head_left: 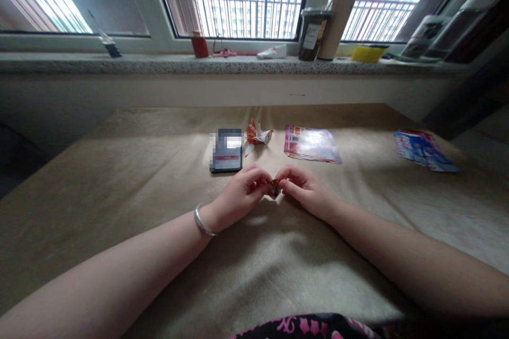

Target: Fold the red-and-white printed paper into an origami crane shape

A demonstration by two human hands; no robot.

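Observation:
My left hand [240, 196] and my right hand [304, 188] meet at the middle of the beige cloth-covered table [119, 180]. Both pinch a small folded piece of red patterned paper [274, 188] between their fingertips, just above the cloth. Most of the paper is hidden by the fingers. A silver bangle [202, 222] circles my left wrist. Just beyond the hands lies a folded red and white paper figure [257, 135].
A dark phone [227, 150] lies flat beyond my left hand. A stack of shiny printed sheets [310, 144] sits to its right, and blue printed sheets [423, 149] lie at the far right. The stone windowsill [159, 63] holds a red cup, a jar, a yellow bowl and bottles.

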